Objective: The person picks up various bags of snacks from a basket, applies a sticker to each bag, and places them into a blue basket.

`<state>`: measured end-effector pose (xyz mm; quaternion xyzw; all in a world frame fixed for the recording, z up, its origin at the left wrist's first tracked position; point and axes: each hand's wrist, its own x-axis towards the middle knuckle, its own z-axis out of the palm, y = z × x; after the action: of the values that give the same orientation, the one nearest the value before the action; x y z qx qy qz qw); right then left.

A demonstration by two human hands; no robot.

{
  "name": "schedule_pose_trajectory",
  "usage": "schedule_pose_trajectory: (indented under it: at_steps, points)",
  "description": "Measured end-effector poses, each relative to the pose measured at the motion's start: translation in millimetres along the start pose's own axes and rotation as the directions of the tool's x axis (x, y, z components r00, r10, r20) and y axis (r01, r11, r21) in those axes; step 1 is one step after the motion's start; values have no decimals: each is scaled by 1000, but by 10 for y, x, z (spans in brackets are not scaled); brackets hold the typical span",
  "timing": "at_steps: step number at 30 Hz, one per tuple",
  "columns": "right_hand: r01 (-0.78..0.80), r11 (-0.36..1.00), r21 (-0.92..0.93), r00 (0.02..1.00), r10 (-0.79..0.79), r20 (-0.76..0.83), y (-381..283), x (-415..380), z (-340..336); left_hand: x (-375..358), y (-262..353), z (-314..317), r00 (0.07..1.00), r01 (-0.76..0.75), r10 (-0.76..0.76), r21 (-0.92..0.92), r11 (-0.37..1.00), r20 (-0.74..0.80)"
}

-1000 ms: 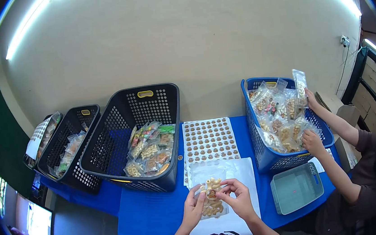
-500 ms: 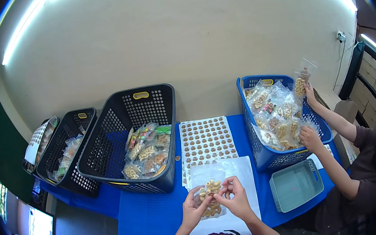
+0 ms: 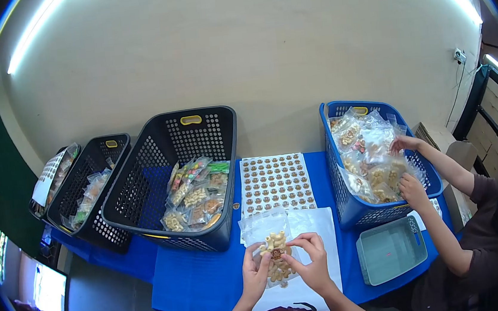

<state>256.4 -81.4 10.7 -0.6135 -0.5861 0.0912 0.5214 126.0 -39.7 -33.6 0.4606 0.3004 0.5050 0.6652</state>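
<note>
My left hand (image 3: 253, 276) grips the left side of a clear plastic bag of macaroni (image 3: 275, 238), its thumb on the front. From the other side, my right hand (image 3: 313, 266) holds the same bag, thumb against a small round brown sticker (image 3: 277, 253) on its face. The sticker lies flat between my two thumbs. The upper part of the bag is see-through and unfilled. Beneath the hands is white paper (image 3: 320, 223), and just beyond it a sheet of round brown stickers (image 3: 277, 183).
A dark basket (image 3: 135, 187) with snack bags stands to the left, smaller baskets (image 3: 73, 196) beyond it. On the right are a blue basket (image 3: 349, 203) heaped with bags and a green-grey tray (image 3: 390, 253). A co-worker's hands (image 3: 409, 183) reach into the blue basket.
My thumbs have moved apart, and the sticker now shows plainly on the bag. The co-worker's raised bag has come down into the blue basket. The view has shifted slightly.
</note>
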Motion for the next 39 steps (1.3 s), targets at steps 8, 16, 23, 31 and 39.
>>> schedule_pose_trajectory:
  at_steps: [8,16,23,31,39]
  points:
    - [-165,918,362,976,98,196,37,-71,1,-41,-3,10,1000,-12,11,107,994,3]
    - [-347,767,540,937,265,226,226,-164,-48,-50,1,-56,993,109,-110,19,994,31]
    - [-376,768,519,926,314,207,204,-239,73,-138,63,-16,993,97,-97,3,995,68]
    - [-336,811,479,941,306,142,183,-303,145,-162,87,-16,993,58,-55,-26,998,105]
    - [-341,725,599,923,378,69,9,-289,146,-160,82,-6,995,58,-53,-65,996,80]
